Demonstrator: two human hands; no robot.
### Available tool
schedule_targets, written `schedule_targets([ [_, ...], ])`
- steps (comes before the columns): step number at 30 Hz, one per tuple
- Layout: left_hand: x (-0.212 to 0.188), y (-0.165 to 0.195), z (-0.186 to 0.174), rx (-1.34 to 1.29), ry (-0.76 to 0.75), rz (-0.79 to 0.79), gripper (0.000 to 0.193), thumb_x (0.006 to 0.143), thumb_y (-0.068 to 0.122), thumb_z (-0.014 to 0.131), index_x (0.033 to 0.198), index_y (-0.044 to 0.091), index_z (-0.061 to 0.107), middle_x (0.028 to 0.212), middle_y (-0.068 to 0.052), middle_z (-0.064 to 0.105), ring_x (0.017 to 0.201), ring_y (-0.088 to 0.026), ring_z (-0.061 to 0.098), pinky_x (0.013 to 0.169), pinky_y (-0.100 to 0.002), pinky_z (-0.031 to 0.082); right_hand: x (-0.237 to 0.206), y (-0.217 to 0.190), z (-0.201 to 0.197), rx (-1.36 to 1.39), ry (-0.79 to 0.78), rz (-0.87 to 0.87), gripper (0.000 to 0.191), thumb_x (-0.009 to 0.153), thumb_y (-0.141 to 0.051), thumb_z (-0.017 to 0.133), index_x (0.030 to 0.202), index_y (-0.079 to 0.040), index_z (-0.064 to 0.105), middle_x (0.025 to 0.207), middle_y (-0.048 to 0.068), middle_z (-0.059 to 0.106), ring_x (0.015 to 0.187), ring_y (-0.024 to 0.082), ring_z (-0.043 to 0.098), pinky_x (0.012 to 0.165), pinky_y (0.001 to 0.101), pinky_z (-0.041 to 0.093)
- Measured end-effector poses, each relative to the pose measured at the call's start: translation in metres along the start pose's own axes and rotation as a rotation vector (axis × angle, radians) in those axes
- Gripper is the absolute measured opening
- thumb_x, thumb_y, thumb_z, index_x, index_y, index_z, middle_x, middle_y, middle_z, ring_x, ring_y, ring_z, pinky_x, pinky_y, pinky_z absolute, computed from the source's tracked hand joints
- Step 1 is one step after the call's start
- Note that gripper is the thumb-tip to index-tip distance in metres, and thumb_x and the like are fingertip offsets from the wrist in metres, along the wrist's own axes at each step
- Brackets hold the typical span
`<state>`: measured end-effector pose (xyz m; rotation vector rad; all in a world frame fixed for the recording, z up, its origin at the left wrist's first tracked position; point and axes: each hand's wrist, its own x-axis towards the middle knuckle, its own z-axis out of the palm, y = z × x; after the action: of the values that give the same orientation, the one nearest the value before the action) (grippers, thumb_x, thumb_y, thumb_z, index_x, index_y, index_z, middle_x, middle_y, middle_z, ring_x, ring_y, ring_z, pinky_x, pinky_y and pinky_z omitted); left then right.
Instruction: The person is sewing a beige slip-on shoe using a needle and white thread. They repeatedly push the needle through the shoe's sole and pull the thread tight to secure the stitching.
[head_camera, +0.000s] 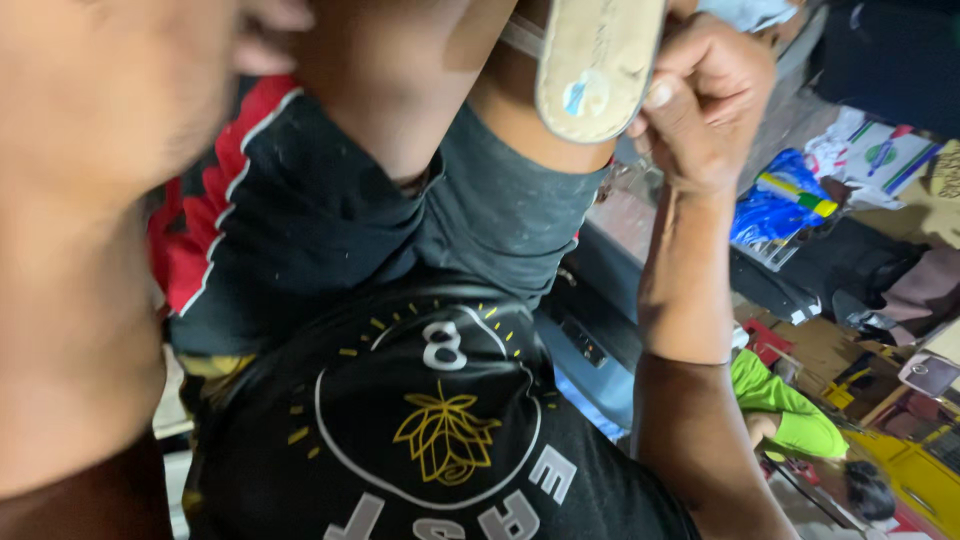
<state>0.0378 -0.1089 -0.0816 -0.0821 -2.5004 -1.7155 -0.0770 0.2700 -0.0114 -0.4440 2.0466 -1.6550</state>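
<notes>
My right hand (705, 100) is raised at the top right, with its forearm running up from the bottom edge. Its fingers are closed around a pale, worn sandal sole (597, 65) with a small blue and white sticker near its lower end. The sole rests against my bare leg (400, 80), which rises from dark grey shorts (510, 210). A large blurred mass of skin, my left arm (90, 230), fills the left side very close to the camera. My left hand cannot be made out. My black printed shirt (420, 420) fills the lower middle.
To the right lie a blue plastic bag (785, 200), white printed packaging (880, 150) and dark bags. A person in a bright green top (785, 405) crouches at the lower right beside yellow objects (920, 480). A dark bench edge (600, 340) runs under my leg.
</notes>
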Motion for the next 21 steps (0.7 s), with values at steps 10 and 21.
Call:
schedule_targets([
  [10,0.033,0.052,0.034,0.31,0.057,0.455,0.025,0.101,0.015,0.072,0.121,0.006,0.061,0.093,-0.009,0.064,0.075,-0.028,0.065,0.062,-0.037,0.048,0.005,0.004,0.002,0.081,-0.023,-0.009,0.033,0.106,-0.024,0.074,0.094,0.001,0.056,0.074,0.012,0.061,0.049,0.011,0.048,0.045,0.0226,0.034],
  [21,0.047,0.067,0.025,-0.477,-0.273,0.083,0.017,0.114,0.014,0.062,0.103,0.001,0.062,0.082,-0.006,0.062,0.064,-0.01,0.061,0.055,-0.023,0.044,0.0,0.01,0.001,0.003,-0.022,-0.027,0.032,0.107,-0.022,0.074,0.093,0.002,0.057,0.075,0.013,0.061,0.051,0.012,0.05,0.046,0.0231,0.036],
])
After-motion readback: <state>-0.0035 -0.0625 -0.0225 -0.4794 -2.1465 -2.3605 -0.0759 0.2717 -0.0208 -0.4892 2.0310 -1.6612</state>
